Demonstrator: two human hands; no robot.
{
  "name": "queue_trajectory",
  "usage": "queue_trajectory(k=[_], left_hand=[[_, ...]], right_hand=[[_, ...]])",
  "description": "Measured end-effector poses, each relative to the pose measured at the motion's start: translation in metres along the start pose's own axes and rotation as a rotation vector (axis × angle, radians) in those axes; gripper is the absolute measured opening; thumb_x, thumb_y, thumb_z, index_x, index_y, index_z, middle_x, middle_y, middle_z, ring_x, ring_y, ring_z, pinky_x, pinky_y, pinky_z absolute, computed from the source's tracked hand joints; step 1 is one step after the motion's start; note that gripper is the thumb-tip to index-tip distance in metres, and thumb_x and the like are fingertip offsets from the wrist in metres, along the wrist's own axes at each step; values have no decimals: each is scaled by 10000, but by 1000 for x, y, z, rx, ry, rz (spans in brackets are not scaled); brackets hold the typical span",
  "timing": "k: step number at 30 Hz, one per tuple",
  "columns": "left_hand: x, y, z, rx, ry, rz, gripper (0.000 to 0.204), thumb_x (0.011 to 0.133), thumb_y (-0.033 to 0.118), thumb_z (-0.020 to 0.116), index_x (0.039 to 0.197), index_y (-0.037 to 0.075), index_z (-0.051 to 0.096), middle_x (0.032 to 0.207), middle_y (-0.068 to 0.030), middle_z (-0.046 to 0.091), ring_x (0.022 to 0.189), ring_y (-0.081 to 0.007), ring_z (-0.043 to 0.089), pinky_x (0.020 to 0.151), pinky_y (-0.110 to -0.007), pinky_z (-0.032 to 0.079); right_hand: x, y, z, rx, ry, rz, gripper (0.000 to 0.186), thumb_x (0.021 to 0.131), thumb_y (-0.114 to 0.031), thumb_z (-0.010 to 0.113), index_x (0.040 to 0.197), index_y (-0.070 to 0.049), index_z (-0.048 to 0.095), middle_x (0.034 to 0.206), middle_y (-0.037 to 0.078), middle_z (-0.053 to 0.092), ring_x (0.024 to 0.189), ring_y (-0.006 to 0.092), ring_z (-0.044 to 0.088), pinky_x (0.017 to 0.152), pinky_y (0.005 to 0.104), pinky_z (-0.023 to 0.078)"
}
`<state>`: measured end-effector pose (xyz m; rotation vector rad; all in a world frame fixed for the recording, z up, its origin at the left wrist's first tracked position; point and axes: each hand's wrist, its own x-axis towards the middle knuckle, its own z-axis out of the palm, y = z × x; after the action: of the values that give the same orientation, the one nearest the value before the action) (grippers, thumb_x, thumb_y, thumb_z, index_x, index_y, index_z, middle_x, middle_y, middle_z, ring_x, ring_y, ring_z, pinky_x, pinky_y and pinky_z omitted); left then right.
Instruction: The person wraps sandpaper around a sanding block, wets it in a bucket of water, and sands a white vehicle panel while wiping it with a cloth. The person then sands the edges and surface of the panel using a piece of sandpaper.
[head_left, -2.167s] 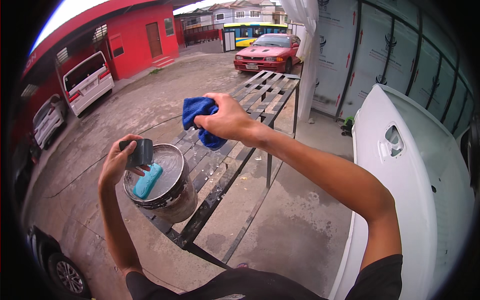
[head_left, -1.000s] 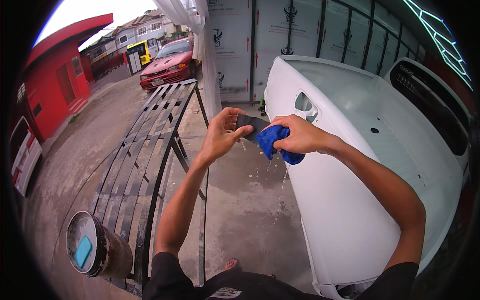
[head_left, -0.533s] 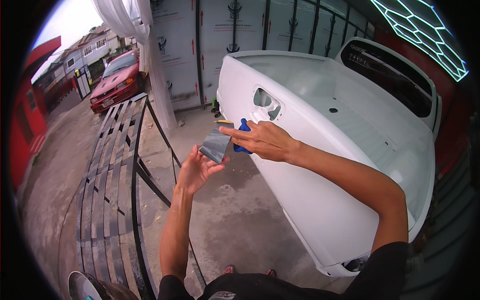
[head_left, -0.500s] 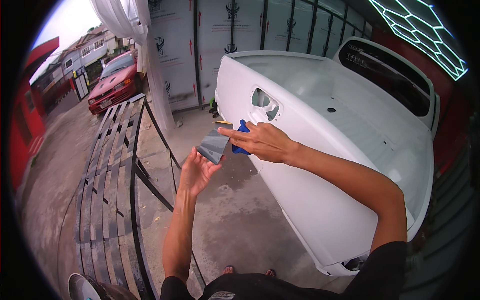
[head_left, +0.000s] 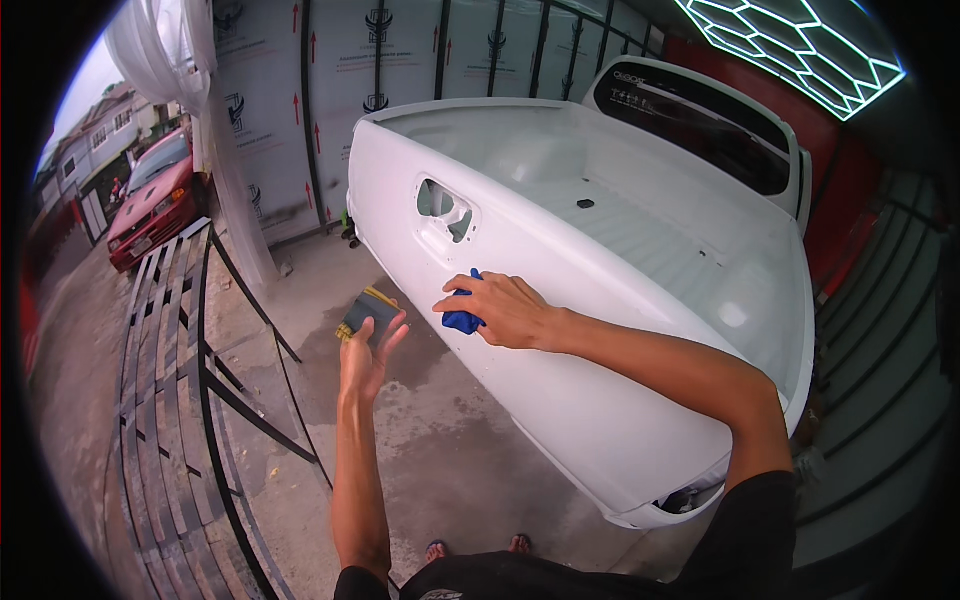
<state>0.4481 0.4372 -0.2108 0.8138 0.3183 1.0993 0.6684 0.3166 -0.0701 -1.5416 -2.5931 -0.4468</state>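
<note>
In my left hand (head_left: 370,355) is a piece of dark grey sandpaper (head_left: 370,312) with yellow along its edges, held between thumb and fingers above the floor. A yellow pad may lie under the sheet; I cannot tell. My right hand (head_left: 505,308) grips a crumpled blue cloth (head_left: 462,318), its fingers bent over it. That hand is over the white tailgate (head_left: 560,380) of a pickup truck, below the handle opening (head_left: 445,210). Whether the cloth touches the panel is hard to see.
A slatted black metal rack (head_left: 205,400) stands at my left. Behind the tailgate lies the white truck bed (head_left: 640,230). A red car (head_left: 155,200) is parked outside at the far left, past a white curtain (head_left: 225,170). Damp concrete floor (head_left: 430,440) runs below my hands.
My hands have moved apart; the right hand with the blue cloth has left the sandpaper and is over the tailgate. The sandpaper has turned in my left hand. My view has swung right.
</note>
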Motion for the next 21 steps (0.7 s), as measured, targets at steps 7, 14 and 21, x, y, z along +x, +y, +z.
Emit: queue_trajectory(k=[7,14,21], left_hand=[[8,-110,122,-305,364,-70,279,967,119,557,1241,68,570,1101,-52,650,942,-192,697,763,-355,611],[86,-97,151,-44,370,274,164,1014,32,505,1134,5,614,963,-65,658,832,-193,644,816,-332,542],[82,-157,189,738,250,756,619,866,-135,483,1483,-79,466,1541,-307,450,1503,-396,363,1254,-448,201]], right_hand=[[-2,-15,63,1181,210,781,387,894,-201,699,1279,-162,684,1255,119,657,1152,195,616,1011,345,493],[3,25,7,940,343,735,298,853,-208,704,1131,-108,742,1056,90,736,953,169,678,876,331,543],[46,84,-45,712,280,749,374,767,-273,787,1100,-123,707,1053,124,709,906,244,689,785,355,564]])
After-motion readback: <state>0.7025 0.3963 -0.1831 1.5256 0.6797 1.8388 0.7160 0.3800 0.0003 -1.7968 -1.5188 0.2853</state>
